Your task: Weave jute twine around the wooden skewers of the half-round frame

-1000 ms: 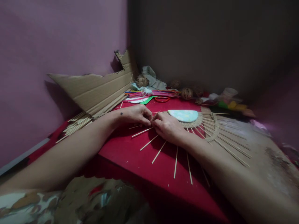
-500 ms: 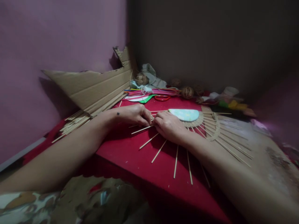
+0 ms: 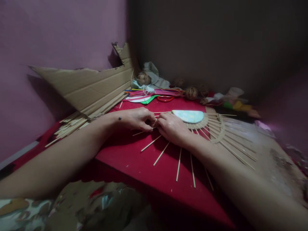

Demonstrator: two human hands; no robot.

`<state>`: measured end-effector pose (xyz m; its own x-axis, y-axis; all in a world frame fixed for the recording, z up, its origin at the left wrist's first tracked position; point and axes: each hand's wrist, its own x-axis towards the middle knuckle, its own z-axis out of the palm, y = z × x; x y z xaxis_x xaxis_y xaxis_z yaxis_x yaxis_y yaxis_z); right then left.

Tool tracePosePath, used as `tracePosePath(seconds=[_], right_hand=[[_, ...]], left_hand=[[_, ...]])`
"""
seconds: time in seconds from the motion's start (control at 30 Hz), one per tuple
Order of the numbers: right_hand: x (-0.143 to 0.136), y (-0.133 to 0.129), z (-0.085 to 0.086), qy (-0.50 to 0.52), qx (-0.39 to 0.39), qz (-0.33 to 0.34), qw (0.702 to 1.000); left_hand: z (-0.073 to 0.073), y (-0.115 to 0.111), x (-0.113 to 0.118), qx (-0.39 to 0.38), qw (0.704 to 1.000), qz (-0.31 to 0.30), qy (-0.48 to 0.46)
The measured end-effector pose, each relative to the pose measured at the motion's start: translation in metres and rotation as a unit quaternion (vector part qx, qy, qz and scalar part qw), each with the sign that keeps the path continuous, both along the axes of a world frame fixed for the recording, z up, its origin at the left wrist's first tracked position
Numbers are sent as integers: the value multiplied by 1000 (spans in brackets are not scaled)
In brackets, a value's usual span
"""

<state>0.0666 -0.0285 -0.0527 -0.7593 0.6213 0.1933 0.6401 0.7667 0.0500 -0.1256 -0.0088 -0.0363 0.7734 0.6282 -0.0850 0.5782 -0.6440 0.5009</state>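
Observation:
A half-round piece with a pale blue-green patterned centre (image 3: 189, 116) lies on the red cloth (image 3: 134, 154). Thin sticks (image 3: 178, 164) fan out from it, and a woven band (image 3: 220, 133) crosses those on the right. At its left side my left hand (image 3: 143, 120) is closed in a pinch around a stick and some twine near the woven edge; the fingertips partly hide them. My right hand (image 3: 171, 126) rests over the sticks, fingers bent and pressed together beside the left fingertips; what they grip is hidden.
Torn cardboard (image 3: 93, 88) leans at the left wall over a pile of loose sticks (image 3: 69, 125). Behind the piece lie twine balls (image 3: 192, 92), pink strips (image 3: 168, 92), red-handled scissors (image 3: 165, 99) and a crumpled grey cloth (image 3: 156, 77). A clear cup (image 3: 235, 92) stands back right.
The view has shifted slightly, moving the scene a little left and up. My left fingers have turned and moved slightly at the stick. My right hand stays beside them.

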Motion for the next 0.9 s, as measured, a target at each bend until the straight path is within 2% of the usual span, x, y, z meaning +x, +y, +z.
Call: tracePosePath(seconds=[0.17, 0.3, 0.5, 0.7, 0.9], right_hand=[[0, 3, -4, -3, 12, 3, 1000], [0, 3, -4, 6, 9, 0, 1000], [1, 3, -1, 8, 3, -7, 1000], [1, 3, -5, 7, 14, -10, 1000], [1, 1, -3, -2, 19, -9, 1000]], left_hand=[[1, -3, 0, 47, 998, 23, 28], [0, -10, 4, 55, 997, 57, -3], [0, -16, 6, 71, 994, 67, -46], [0, -9, -1, -11, 995, 88, -37], [3, -7, 3, -6, 995, 94, 8]])
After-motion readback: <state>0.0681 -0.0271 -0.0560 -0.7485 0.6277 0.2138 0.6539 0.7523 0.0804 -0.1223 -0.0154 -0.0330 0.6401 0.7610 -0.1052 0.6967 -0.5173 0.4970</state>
